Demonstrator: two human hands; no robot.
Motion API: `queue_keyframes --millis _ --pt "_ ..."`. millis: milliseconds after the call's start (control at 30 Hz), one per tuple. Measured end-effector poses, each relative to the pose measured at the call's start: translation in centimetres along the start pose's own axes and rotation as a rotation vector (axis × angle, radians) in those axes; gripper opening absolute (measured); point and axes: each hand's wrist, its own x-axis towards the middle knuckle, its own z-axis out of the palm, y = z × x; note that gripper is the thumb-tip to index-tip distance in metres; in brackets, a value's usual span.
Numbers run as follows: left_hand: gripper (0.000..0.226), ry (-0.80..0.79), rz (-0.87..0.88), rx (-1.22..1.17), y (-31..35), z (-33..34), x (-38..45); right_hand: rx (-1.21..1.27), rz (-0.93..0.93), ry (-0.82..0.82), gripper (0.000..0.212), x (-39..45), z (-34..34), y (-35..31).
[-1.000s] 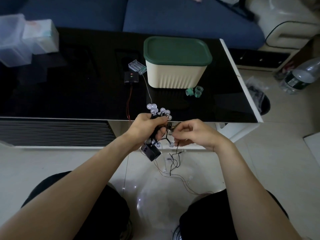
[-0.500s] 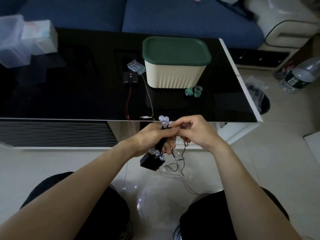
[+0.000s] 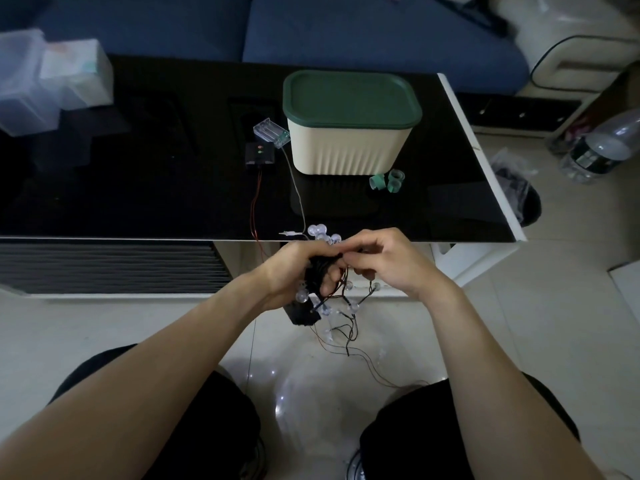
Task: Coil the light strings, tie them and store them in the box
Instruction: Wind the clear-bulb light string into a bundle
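A: How is the grip set?

B: The coil (image 3: 320,271) is clasped in the left hand (image 3: 294,268), fingers curled round the bundled wire; a strand is pinched by the right hand (image 3: 384,263), touching the bundle from the right.

A: And which way does the rest lie?

B: Downward; the loose tail (image 3: 349,336) hangs below both hands toward the floor, so its long axis is judged roughly vertical; the right hand is nearer to it; the next turn would probably be drawn up from there.

A: And the box?

B: The box (image 3: 349,147) stands lidded on the counter (image 3: 138,188), well beyond the hands; a second string's wire (image 3: 294,188) is seen trailing beside it.
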Motion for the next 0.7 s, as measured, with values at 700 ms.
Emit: queue_keyframes --millis 700 --pt "0.027 0.304 0.193 -0.597 2.3 -2.6 -0.1 -0.124 0.052 0.187 0.014 0.2 -0.2 -0.1"
